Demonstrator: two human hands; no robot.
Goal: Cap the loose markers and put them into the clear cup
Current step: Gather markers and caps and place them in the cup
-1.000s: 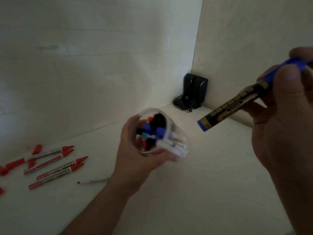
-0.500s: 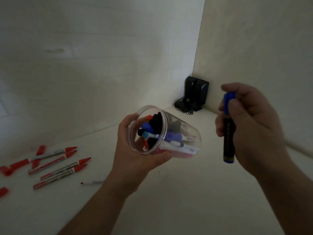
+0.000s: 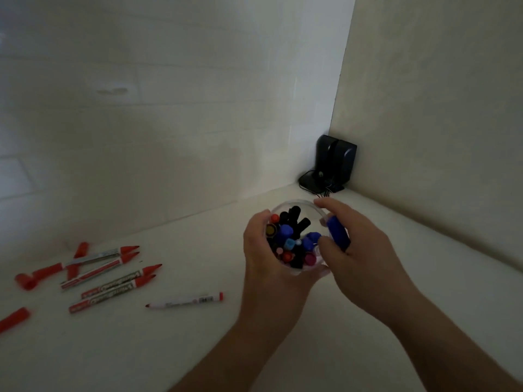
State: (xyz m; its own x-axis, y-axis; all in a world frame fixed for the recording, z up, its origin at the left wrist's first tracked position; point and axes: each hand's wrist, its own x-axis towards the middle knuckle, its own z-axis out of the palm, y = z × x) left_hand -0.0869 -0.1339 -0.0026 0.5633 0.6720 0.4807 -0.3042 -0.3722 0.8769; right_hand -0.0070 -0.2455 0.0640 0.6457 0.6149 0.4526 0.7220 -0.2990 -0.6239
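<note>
Where the pale table [image 3: 283,349] meets two light walls, a dark speaker [image 3: 335,162] fills the far right corner. Near it, the left hand [image 3: 271,256] wraps the clear cup [image 3: 295,203], mouth up and full of markers. The right hand [image 3: 359,256] curls round a blue marker [image 3: 338,233], upright at the cup's right rim. Uncapped red markers [image 3: 113,273] lie toward the left edge, tips pointing right.

A single wide-angle view from the person's head looks forward and steeply down, close over both forearms. The left hand [image 3: 271,250] and right hand [image 3: 359,250] meet near the frame's centre; the white table [image 3: 198,349] spreads left of them, the wall corner beyond.
</note>
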